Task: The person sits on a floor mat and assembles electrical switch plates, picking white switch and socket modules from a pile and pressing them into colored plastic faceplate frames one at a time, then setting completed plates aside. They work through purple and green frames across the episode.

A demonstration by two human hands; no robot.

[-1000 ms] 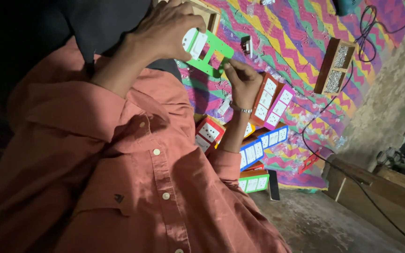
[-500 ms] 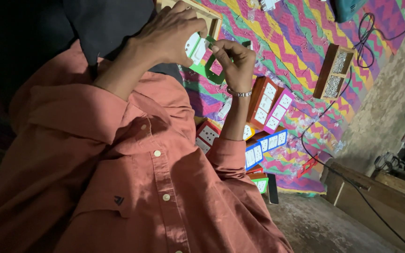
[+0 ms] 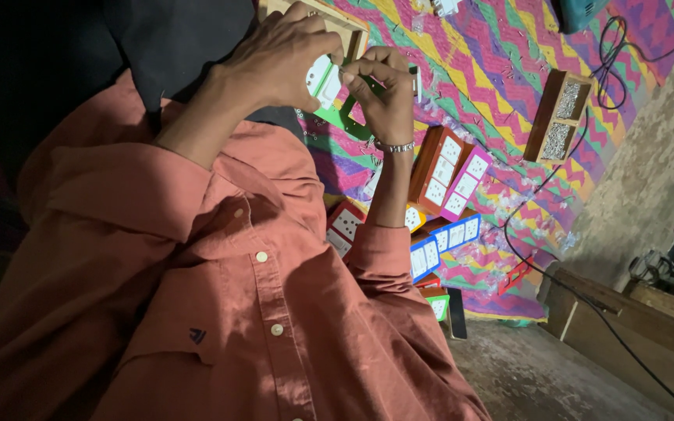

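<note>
I have both hands raised close to the chest, pinching one small piece between them. The right hand (image 3: 274,66) is closed over a white socket module (image 3: 323,80), with thumb and fingers clamped on its edges. The left hand (image 3: 384,97), the one with the metal wristband, is closed too, its fingertips nipping the module's other side and the green switch plate (image 3: 345,118) behind it. So the module is in the air above the zigzag-patterned mat (image 3: 501,54), not resting on anything.

I judge both parts to be light, stiff moulded plastic: smooth-faced and a bit slippery, with thin clips that could snap if twisted. The best hold looks like the side edges of the module, with the plate supported from behind near its cut-out rather than at a far corner, where it would flex.

On the mat lie finished switchboards, a brown-and-pink one (image 3: 446,168) and a blue one (image 3: 446,238), a wooden box of screws (image 3: 559,117) and a black cable (image 3: 587,86).
</note>
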